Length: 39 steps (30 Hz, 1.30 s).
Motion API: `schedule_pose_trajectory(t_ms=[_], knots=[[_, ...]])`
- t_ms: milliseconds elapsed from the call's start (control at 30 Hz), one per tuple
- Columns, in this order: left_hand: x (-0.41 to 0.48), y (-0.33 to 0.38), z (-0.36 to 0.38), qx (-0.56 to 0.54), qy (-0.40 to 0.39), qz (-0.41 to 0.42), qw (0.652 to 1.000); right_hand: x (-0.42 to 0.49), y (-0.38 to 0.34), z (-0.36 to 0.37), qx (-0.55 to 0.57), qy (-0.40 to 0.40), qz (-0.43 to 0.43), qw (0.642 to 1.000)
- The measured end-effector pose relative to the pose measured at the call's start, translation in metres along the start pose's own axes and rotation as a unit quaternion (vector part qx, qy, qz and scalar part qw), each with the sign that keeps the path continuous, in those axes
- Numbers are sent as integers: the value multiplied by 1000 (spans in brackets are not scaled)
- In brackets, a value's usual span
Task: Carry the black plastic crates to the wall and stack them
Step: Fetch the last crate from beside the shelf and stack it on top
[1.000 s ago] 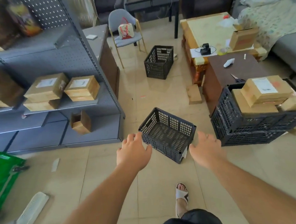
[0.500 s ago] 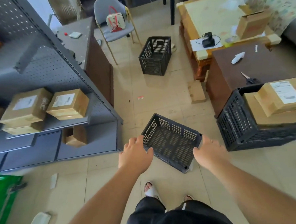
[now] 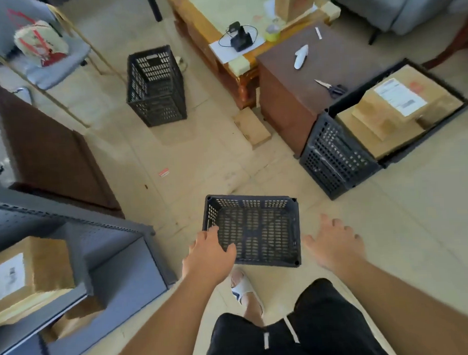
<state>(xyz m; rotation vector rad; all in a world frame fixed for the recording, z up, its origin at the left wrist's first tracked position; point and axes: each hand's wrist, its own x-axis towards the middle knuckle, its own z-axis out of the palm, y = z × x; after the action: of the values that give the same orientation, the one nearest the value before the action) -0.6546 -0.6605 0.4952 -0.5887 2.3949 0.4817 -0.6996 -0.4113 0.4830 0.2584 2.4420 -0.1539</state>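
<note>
The floor carries three black crates, and none is at a wall yet. The shelf fills the left edge of the view. The full crate, loaded with boxes, stands toward the right edge against a brown cabinet. The far crate stands on end near the top, well apart from the others. The empty crate sits on the floor just ahead of the person's feet, mouth up, between the two hands.

Half a second ago this crate showed corner-on and lower in reach. Now the view looks almost straight down into it, and its near rim lies square to the person, who has closed in and bent over it.

The left hand lies over the near left corner, fingers stretched along the left rim and thumb spread over the inside. The fingers look relaxed, not yet curled round the rim. The right hand is spread flat just beside the right wall, and no contact shows.

So the reach looks nearly finished, but the lift has not begun. Both hands probably need to hook the side rims next. Stacking likely comes much later.
</note>
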Motion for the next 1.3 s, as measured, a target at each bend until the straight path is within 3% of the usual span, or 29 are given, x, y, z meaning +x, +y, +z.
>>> schedule_pose_trajectory(t_ms=[433, 667, 867, 1300], knots=[[114, -38, 32, -59, -70, -41, 995, 99, -20, 52, 115, -52, 89, 988], [203, -69, 85, -131, -87, -90, 983, 165, -29, 119, 161, -84, 154, 971], [282, -104, 130, -125, -116, -98, 980, 221, -40, 182, 200, -82, 210, 954], [432, -166, 242, -135, -91, -155, 974, 337, -27, 321, 219, -55, 219, 949]])
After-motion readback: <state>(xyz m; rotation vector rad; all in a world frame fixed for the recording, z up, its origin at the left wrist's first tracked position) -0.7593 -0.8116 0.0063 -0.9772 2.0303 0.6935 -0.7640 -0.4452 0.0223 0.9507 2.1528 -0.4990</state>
